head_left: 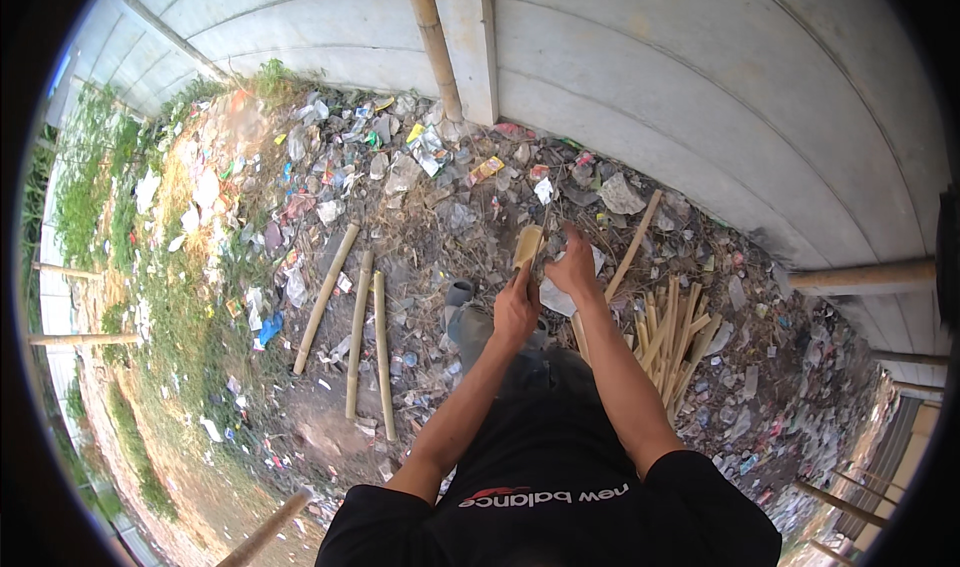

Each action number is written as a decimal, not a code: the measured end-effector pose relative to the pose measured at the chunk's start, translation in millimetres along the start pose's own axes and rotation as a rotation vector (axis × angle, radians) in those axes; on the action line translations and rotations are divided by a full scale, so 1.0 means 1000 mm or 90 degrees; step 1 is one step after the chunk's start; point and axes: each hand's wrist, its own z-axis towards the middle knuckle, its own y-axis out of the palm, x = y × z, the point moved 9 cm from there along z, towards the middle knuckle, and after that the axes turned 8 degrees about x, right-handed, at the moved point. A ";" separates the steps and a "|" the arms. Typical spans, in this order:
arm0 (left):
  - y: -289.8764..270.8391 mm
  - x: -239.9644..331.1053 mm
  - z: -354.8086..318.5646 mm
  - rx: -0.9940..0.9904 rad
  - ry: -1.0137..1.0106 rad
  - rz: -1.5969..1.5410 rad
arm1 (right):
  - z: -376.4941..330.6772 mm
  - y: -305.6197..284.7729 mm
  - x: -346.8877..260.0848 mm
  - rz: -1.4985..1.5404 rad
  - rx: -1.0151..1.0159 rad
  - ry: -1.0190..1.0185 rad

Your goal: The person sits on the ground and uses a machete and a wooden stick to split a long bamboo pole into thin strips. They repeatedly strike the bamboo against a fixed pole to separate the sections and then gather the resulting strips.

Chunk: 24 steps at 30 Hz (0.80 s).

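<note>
In front of my body, my left hand (515,312) is closed around the lower end of a short piece of split bamboo (528,243), whose pale inner side faces up. A thin dark edge runs along the right side of this piece; I cannot make out whether it belongs to a blade. Just to the right, my right hand (571,267) is closed with its fingers curled close to the bamboo. What it grips, if anything, is hidden. Below both hands are my bent legs and a grey shoe (460,295).
Three bamboo poles (360,337) lie to the left. A heap of split bamboo strips (675,342) lies at right, with a longer strip (634,242) beyond it. Litter covers the ground. A grey panel wall (700,97) with a leaning bamboo pole (432,42) stands ahead; plants (90,177) grow far left.
</note>
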 end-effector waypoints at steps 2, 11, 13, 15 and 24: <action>0.000 0.005 0.001 0.012 0.047 -0.018 | -0.005 0.039 0.020 0.072 -0.137 0.017; -0.006 -0.007 -0.014 0.046 0.041 -0.024 | -0.009 0.046 0.020 0.032 -0.121 0.095; -0.006 -0.007 -0.015 0.055 0.046 -0.018 | -0.012 0.046 0.018 0.034 -0.119 0.107; -0.007 -0.006 -0.014 0.059 0.047 -0.013 | -0.013 0.044 0.013 0.047 -0.116 0.117; -0.007 -0.007 -0.010 0.075 0.043 0.005 | -0.013 0.048 0.010 0.059 -0.141 0.138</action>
